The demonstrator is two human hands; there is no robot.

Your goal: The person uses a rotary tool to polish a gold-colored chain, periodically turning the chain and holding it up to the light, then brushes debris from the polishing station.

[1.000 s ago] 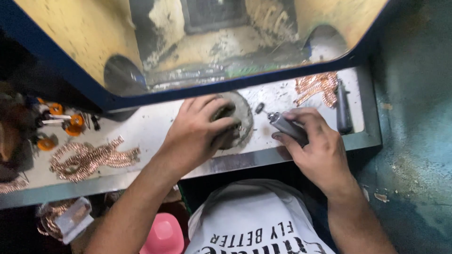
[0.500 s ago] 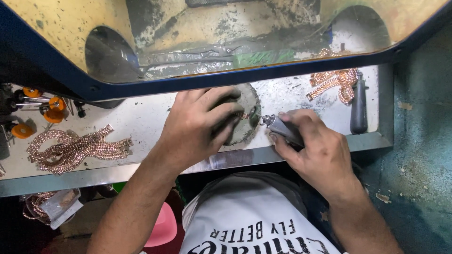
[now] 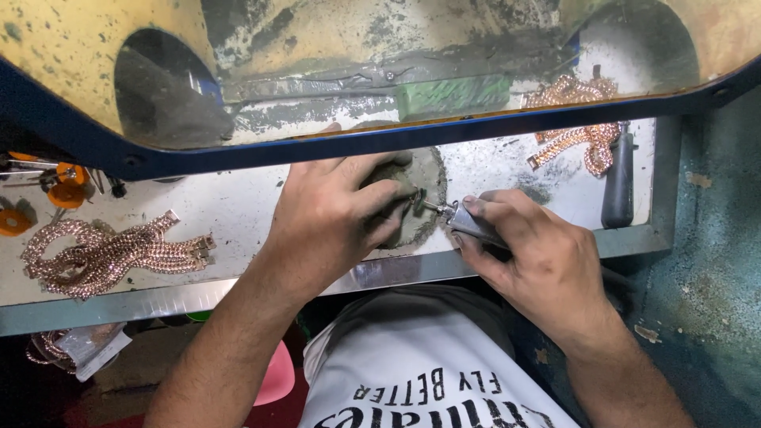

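My left hand (image 3: 337,210) rests on a round grey pad (image 3: 428,178) at the middle of the white bench, its fingers closed over something small that I cannot make out. My right hand (image 3: 539,257) grips a metal rotary handpiece (image 3: 468,220). The tool's small tip points left and meets the left fingertips over the pad. A bundle of rose-gold chains (image 3: 111,250) lies on the bench to the left of my left arm.
A blue-framed, stained clear shield (image 3: 380,135) hangs over the back of the bench. More rose-gold chains (image 3: 575,135) and a black-handled tool (image 3: 618,182) lie at the right. Orange-tipped tools (image 3: 63,186) sit at the far left. A pink stool (image 3: 273,380) stands below.
The view has shifted, so the bench sits lower in frame. Both hands stay together at the pad; the handpiece tip has come closer to the left fingers.
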